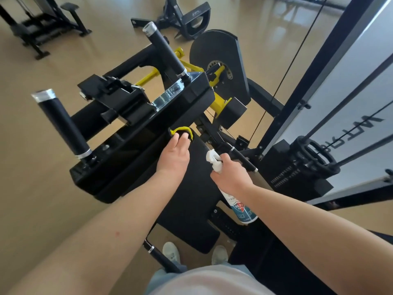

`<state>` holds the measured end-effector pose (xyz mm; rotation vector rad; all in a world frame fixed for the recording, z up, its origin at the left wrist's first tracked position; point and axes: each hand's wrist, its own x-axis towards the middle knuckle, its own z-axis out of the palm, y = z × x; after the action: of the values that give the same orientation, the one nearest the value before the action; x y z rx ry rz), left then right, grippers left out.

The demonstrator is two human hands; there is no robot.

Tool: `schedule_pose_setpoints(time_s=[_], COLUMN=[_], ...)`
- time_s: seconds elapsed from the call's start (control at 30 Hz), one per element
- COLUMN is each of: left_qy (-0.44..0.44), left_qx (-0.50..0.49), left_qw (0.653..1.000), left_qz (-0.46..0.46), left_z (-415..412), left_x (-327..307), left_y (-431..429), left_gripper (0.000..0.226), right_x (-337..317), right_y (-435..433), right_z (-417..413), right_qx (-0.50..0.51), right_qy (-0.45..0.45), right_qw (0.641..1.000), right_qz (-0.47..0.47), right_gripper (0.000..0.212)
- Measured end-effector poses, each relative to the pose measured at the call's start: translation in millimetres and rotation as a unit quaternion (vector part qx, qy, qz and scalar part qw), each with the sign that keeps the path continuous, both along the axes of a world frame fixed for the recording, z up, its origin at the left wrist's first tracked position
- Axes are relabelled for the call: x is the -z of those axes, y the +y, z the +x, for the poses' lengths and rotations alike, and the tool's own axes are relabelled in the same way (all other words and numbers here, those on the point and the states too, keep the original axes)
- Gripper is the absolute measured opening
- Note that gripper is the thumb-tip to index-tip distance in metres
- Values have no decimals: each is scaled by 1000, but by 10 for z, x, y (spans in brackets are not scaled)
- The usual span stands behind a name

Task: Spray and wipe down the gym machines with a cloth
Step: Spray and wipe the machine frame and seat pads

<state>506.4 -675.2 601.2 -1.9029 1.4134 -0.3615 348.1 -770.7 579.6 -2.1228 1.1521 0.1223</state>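
Grip: cloth [182, 133] is pressed onto pad [131, 150] by flat-fingered left hand [173, 155] | spray bottle [244, 210] is clasped by right hand [230, 176]

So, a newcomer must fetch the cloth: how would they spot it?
Find the black machine with two silver-capped handles. On its pad edge, the left hand presses a cloth. It is black with a yellow border, unlike the white spray bottle.
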Motion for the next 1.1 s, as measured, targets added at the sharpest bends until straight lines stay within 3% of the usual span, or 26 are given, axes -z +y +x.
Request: schedule_pose_setpoints(time_s=[0.3,0.37,0.43,0.5,0.6,0.67,0.77,0.83,0.97,1.03,1.1], left_qy=[135,226,351,473,621,653,660,656,664,659,649], left_qx=[-73,-70,-103,-174,-322,-409,-496,-521,-495,-458,-435], left_qw=[984,957,895,795,581,444,215,57,-121,-211,-274], left_qz=[-90,-168,-256,-338,-416,-456,-522,-544,-547,-557,-560], left_z=[-307,-351,-370,-366,-333,-317,-248,-220,-147,-129,-129], left_x=[-83,-27,52,77,69,58,91,103,198,188,164], left_y=[506,620,751,876,1033,1121,1234,1360,1700,1887,2024], left_gripper=[20,21,21,20,35,48,33,38,54,45,30], right_x=[-7,-23,-41,-57,-67,-73,-68,-60,-57,-61,-52], right_y=[312,376,442,511,617,693,810,878,976,1012,1036], right_z=[-17,11,51,102,195,253,325,367,446,481,503], right_qx=[-37,-46,-53,-61,-70,-74,-86,-95,-114,-116,-116], right_qy=[17,17,14,8,-6,-12,-20,-22,-20,-17,-15], right_qw=[999,999,998,998,997,997,995,994,992,992,992], right_qz=[-1,-8,-8,-2,15,26,40,43,44,45,43], right_gripper=[50,50,50,50,52,51,49,47,45,45,47])
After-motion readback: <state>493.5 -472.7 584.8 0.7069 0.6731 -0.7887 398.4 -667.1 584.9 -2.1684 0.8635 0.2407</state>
